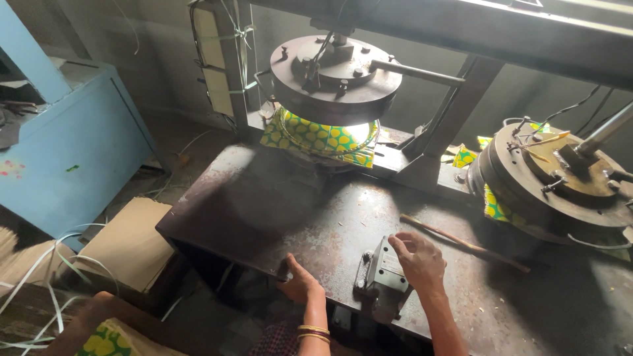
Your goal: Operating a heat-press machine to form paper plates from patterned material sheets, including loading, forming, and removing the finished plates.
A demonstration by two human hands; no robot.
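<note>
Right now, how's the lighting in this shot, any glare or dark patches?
Head view: a bright glare spot sits on the yellow-and-green patterned sheet under the round grey metal press head; the rusty dark metal table shines dully at the middle; the lower left falls into deep shadow; the left hand is dimmer than the right hand.

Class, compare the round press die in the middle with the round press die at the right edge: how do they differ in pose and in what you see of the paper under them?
The middle die sits level; the right die appears tilted toward the camera. Under the middle die a wide patch of yellow-and-green patterned paper spreads out; beside the right die only narrow strips show. The middle die is fully in view; the right die is cut off by the picture edge. Both are dark round metal discs bearing bolts.
</note>
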